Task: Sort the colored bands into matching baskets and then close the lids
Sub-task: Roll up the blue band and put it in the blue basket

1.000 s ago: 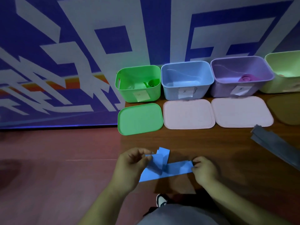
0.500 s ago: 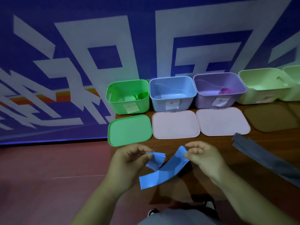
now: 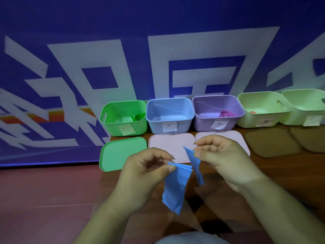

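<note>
I note both hands pinching one blue band [image 3: 175, 184] at lower centre — left hand [image 3: 146, 171] on the folded end, right hand [image 3: 226, 162] on the other. Advice: finish folding compactly, then drop it into the blue basket [image 3: 169, 116] at centre — lids still off.

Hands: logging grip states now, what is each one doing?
Left hand: pinching the flat blue elastic band.
Right hand: pinching the same band's other end.
</note>
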A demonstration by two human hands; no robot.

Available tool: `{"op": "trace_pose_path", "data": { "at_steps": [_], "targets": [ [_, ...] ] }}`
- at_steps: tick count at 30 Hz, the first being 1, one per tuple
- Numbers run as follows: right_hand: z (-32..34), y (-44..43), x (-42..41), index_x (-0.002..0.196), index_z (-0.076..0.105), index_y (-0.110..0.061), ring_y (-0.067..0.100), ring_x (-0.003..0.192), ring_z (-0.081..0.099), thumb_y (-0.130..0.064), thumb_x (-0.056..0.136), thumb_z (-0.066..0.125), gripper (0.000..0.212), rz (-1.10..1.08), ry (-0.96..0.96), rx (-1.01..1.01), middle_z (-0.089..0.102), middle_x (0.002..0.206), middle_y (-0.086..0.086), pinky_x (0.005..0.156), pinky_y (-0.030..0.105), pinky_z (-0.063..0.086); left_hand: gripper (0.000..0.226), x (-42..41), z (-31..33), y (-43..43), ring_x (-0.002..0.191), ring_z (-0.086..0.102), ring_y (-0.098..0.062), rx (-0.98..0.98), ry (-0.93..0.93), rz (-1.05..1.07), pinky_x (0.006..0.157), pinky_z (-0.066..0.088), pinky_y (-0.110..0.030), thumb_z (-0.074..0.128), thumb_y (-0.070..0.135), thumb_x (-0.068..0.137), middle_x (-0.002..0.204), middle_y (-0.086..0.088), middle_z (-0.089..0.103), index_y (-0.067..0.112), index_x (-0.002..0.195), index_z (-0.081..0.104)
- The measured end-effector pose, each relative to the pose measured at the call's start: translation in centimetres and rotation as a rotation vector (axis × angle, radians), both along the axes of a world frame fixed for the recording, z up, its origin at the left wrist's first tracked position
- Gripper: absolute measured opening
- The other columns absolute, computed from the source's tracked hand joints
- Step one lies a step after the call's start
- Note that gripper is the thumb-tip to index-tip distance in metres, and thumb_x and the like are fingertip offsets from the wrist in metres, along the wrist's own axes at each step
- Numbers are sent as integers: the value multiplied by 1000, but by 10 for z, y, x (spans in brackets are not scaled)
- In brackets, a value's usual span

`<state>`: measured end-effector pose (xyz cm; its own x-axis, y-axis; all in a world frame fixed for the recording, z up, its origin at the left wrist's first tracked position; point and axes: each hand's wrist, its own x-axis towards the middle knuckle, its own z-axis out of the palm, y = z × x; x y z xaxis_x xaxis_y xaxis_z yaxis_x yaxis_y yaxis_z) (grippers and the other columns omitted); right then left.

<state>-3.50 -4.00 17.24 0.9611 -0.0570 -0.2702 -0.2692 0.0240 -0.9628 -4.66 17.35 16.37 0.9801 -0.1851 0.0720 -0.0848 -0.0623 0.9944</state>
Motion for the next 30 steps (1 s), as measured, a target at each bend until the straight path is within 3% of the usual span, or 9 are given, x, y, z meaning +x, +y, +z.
{"op": "trace_pose_path", "data": {
  "at_steps": [5, 9, 12, 15, 19, 23, 26, 30],
  "targets": [
    [30, -6, -3, 76, 75, -24, 17, 75, 62, -1, 70, 83, 24, 108, -25, 153, 72, 79, 6, 73, 29, 48, 24, 2, 12, -21, 75, 67, -10, 36, -155, -3, 72, 55, -23, 81, 14, 70, 80, 1, 74, 31, 85, 74],
    [41, -8, -4, 73, 75, -24, 15, 70, 62, -5, 55, 88, 29, 140, -18, 239, 71, 75, 5, 70, 27, 47, 23, 4, 19, -32, 74, 68, -12, 45, -246, 44, 70, 56, -23, 80, 16, 71, 81, 6, 73, 33, 85, 72],
    [44, -8, -3, 72, 75, -24, 12, 67, 60, -9, 62, 76, 18, 162, 1, 287, 70, 74, 3, 61, 21, 47, 29, 5, 23, -35, 73, 68, -12, 67, -298, 127, 71, 54, -22, 79, 9, 69, 80, 8, 73, 31, 84, 70],
    [46, -8, -2, 71, 75, -23, 10, 63, 61, -5, 61, 77, 20, 184, 3, 309, 70, 71, 2, 56, 18, 47, 32, 6, 25, -38, 74, 68, -9, 77, -318, 178, 72, 54, -19, 79, 8, 67, 81, 9, 72, 31, 86, 68],
    [48, -7, 1, 71, 75, -23, 10, 66, 63, -6, 62, 77, 20, 206, -3, 302, 70, 73, 2, 59, 21, 48, 34, 9, 26, -38, 76, 69, -7, 74, -341, 206, 73, 54, -19, 80, 9, 67, 83, 11, 71, 33, 88, 67],
    [48, -4, 4, 70, 75, -25, 11, 67, 63, -9, 63, 73, 17, 216, -2, 329, 70, 73, 2, 62, 23, 47, 29, 13, 25, -36, 75, 68, -13, 47, -337, 221, 73, 56, -26, 80, 25, 67, 89, 5, 70, 31, 92, 68],
    [46, -2, 7, 70, 75, -24, 13, 67, 62, -8, 64, 73, 17, 218, 9, 345, 70, 73, 3, 62, 23, 47, 34, 14, 25, -35, 75, 69, -14, 58, -307, 215, 74, 57, -30, 81, 17, 69, 94, 7, 72, 29, 97, 69],
    [42, 0, 10, 72, 75, -24, 15, 70, 62, -8, 65, 74, 17, 219, 15, 341, 69, 74, 4, 68, 27, 48, 31, 18, 24, -34, 77, 69, -11, 63, -300, 195, 75, 56, -25, 76, 26, 70, 92, 10, 74, 31, 99, 69]
  ]
}}
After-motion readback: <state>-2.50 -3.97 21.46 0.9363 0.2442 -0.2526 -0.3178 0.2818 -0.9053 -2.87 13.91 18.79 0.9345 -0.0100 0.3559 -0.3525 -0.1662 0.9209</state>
